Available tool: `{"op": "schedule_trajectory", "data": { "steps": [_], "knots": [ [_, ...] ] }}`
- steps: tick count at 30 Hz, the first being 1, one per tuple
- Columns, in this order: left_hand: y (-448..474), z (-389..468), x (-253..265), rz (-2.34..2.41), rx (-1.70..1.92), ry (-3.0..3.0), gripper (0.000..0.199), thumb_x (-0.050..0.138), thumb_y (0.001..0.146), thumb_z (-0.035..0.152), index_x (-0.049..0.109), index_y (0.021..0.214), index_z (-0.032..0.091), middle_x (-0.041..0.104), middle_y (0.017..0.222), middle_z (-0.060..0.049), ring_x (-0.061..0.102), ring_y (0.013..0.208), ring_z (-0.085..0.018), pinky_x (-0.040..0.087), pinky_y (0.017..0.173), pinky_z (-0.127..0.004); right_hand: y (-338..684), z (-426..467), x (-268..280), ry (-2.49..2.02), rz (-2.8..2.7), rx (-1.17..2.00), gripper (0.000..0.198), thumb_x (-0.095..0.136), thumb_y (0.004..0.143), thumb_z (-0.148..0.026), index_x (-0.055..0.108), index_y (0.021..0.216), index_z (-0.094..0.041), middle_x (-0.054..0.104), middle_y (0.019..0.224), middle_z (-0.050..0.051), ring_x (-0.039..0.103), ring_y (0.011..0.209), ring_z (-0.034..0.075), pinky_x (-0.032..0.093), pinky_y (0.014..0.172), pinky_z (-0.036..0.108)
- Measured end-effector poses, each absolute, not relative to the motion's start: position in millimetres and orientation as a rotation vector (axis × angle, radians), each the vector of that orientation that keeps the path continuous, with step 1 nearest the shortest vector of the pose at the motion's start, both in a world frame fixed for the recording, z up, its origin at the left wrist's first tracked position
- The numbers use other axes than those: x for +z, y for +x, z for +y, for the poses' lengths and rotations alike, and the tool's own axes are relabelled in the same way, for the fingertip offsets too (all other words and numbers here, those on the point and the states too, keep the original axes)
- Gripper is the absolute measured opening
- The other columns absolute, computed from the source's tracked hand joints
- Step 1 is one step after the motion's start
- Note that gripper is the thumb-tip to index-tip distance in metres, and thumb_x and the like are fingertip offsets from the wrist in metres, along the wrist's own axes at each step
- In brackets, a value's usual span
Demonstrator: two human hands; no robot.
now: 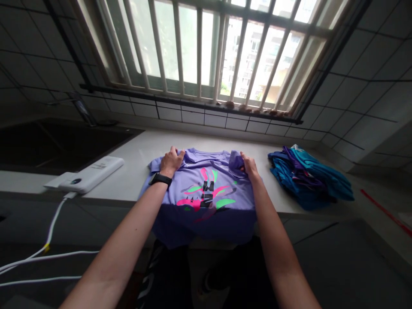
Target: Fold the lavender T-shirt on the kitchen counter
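Observation:
A purple T-shirt (206, 189) with a pink, green and black print lies face up on the white counter (135, 159), its hem hanging over the front edge. My left hand (171, 161), with a black watch at the wrist, grips the shirt's left shoulder. My right hand (248, 165) pinches the right sleeve, which is folded inward over the shirt's body.
A pile of folded blue, teal and purple clothes (309, 178) sits on the counter to the right. A white power bank (86, 175) with white cables lies at the left. A dark sink area (48, 143) is at the far left, a barred window (206, 47) behind.

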State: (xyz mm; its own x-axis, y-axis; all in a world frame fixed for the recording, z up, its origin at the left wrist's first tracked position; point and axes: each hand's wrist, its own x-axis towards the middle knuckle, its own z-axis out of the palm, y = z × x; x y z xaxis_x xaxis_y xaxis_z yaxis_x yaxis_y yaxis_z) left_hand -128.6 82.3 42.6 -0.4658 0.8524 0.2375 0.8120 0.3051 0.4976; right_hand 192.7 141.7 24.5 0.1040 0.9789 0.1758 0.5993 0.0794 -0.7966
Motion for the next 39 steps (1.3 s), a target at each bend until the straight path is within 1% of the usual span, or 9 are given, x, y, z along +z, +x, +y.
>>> {"op": "schedule_trajectory", "data": {
  "steps": [4, 7, 10, 16, 22, 28, 32, 36, 39],
  "knots": [
    [-131, 86, 37, 2.480, 1.019, 1.581, 0.035, 0.052, 0.093, 0.038, 0.058, 0.121, 0.017, 0.074, 0.110, -0.019, 0.071, 0.110, -0.037, 0.053, 0.091, -0.043, 189, 138, 26, -1.676, -1.558, 0.430, 0.018, 0.066, 0.084, -0.031, 0.067, 0.097, -0.020, 0.075, 0.102, 0.009, 0.071, 0.098, 0.023, 0.053, 0.086, 0.028],
    [-136, 91, 30, 2.432, 1.171, 1.639, 0.036, 0.059, 0.087, 0.029, 0.055, 0.121, 0.018, 0.070, 0.118, -0.017, 0.069, 0.114, -0.033, 0.054, 0.095, -0.040, 188, 138, 24, -1.599, -1.598, 0.488, 0.040, 0.058, 0.083, -0.022, 0.066, 0.121, -0.020, 0.073, 0.122, 0.010, 0.070, 0.107, 0.023, 0.054, 0.092, 0.028],
    [-142, 95, 24, 2.374, 1.275, 1.722, 0.041, 0.065, 0.080, 0.021, 0.053, 0.119, 0.020, 0.065, 0.124, -0.014, 0.067, 0.115, -0.029, 0.055, 0.096, -0.037, 190, 139, 22, -1.642, -1.721, 0.489, 0.053, 0.058, 0.076, -0.013, 0.068, 0.128, -0.020, 0.074, 0.124, 0.010, 0.070, 0.112, 0.024, 0.053, 0.097, 0.028],
    [-150, 100, 18, 2.317, 1.181, 1.755, 0.044, 0.069, 0.076, 0.016, 0.052, 0.117, 0.021, 0.070, 0.116, -0.012, 0.068, 0.109, -0.025, 0.055, 0.095, -0.036, 190, 131, 26, -1.794, -1.973, 0.270, 0.032, 0.057, 0.081, -0.012, 0.078, 0.105, -0.019, 0.079, 0.108, 0.011, 0.073, 0.104, 0.027, 0.052, 0.089, 0.029],
    [-146, 97, 21, 2.355, 1.070, 1.820, 0.020, 0.065, 0.080, 0.026, 0.060, 0.099, 0.021, 0.073, 0.111, -0.013, 0.068, 0.108, -0.027, 0.051, 0.096, -0.035, 191, 125, 32, -1.858, -1.822, 0.082, 0.035, 0.055, 0.082, -0.013, 0.072, 0.113, -0.015, 0.072, 0.123, 0.016, 0.069, 0.107, 0.027, 0.050, 0.092, 0.030],
    [-137, 89, 30, 2.397, 0.967, 1.818, 0.021, 0.060, 0.082, 0.045, 0.062, 0.078, 0.024, 0.075, 0.091, -0.012, 0.070, 0.096, -0.029, 0.049, 0.078, -0.032, 191, 127, 30, -1.621, -1.924, 0.434, 0.026, 0.045, 0.088, -0.025, 0.066, 0.101, -0.020, 0.074, 0.099, 0.008, 0.067, 0.090, 0.024, 0.050, 0.078, 0.029],
    [-134, 85, 34, 2.415, 0.859, 1.766, 0.035, 0.053, 0.085, 0.051, 0.058, 0.062, 0.025, 0.072, 0.072, -0.013, 0.072, 0.087, -0.033, 0.046, 0.070, -0.034, 190, 127, 29, -1.660, -1.939, 0.356, 0.024, 0.057, 0.073, -0.018, 0.067, 0.094, -0.021, 0.075, 0.095, 0.007, 0.069, 0.090, 0.025, 0.049, 0.077, 0.028],
    [-134, 85, 34, 2.417, 0.780, 1.865, 0.026, 0.055, 0.083, 0.041, 0.057, 0.063, 0.025, 0.075, 0.078, -0.013, 0.073, 0.090, -0.032, 0.047, 0.071, -0.033, 189, 124, 35, -1.683, -1.846, 0.386, 0.004, 0.060, 0.076, -0.020, 0.063, 0.076, -0.023, 0.075, 0.084, 0.006, 0.069, 0.085, 0.024, 0.048, 0.073, 0.026],
    [-134, 86, 33, 2.426, 0.778, 1.901, 0.016, 0.053, 0.085, 0.032, 0.060, 0.072, 0.025, 0.077, 0.086, -0.012, 0.073, 0.094, -0.030, 0.049, 0.075, -0.032, 187, 120, 41, -1.617, -1.764, 0.645, 0.018, 0.054, 0.086, -0.030, 0.060, 0.071, -0.023, 0.065, 0.064, 0.001, 0.062, 0.062, 0.019, 0.046, 0.062, 0.026]
  ]
}}
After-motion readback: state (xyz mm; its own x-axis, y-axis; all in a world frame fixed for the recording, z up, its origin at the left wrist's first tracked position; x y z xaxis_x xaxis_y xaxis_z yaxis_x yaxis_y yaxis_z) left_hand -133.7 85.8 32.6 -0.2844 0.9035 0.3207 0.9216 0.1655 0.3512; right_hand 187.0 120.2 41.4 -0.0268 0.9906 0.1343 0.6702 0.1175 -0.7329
